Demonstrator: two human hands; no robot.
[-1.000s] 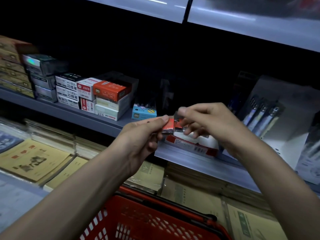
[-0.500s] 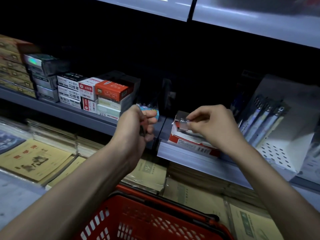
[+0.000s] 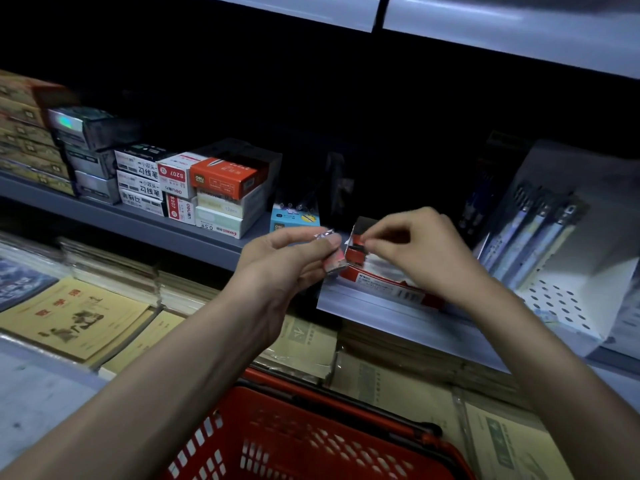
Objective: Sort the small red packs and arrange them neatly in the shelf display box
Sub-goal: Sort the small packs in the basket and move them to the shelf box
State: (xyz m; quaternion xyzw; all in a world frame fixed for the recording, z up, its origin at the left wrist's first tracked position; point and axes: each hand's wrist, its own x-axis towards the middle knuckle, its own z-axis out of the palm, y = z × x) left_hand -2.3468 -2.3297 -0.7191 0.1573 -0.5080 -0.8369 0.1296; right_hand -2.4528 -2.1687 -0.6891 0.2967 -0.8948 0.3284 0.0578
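1. The boxed red packs (image 3: 356, 253) stand upright at the left end of the shelf display box (image 3: 388, 285). The box is a red-and-white carton with its flap raised behind them.
2. Your right hand (image 3: 420, 252) is over that box. Its grip is clamped: thumb and forefinger pinch the top edge of the boxed red packs, and your other fingers are curled.
3. Your left hand (image 3: 287, 261) is just left of the box. Its grip is clamped on the held packs (image 3: 332, 263), a small red bundle with shiny silver wrapping, squeezed between thumb and fingers. The bundle sits right against the carton's left end; whether they touch, you cannot tell from here.
4. The carton rests at the front edge of the shelf (image 3: 398, 311).
5. Along the same shelf to the left are a small blue box (image 3: 294, 220) and then stacked stationery boxes (image 3: 214, 188). To the right, a white perforated stand (image 3: 568, 299) holds packaged pens (image 3: 540, 237).
6. On the level below lie yellow notebooks (image 3: 76, 317). A red shopping basket (image 3: 311, 441) sits low between your forearms.
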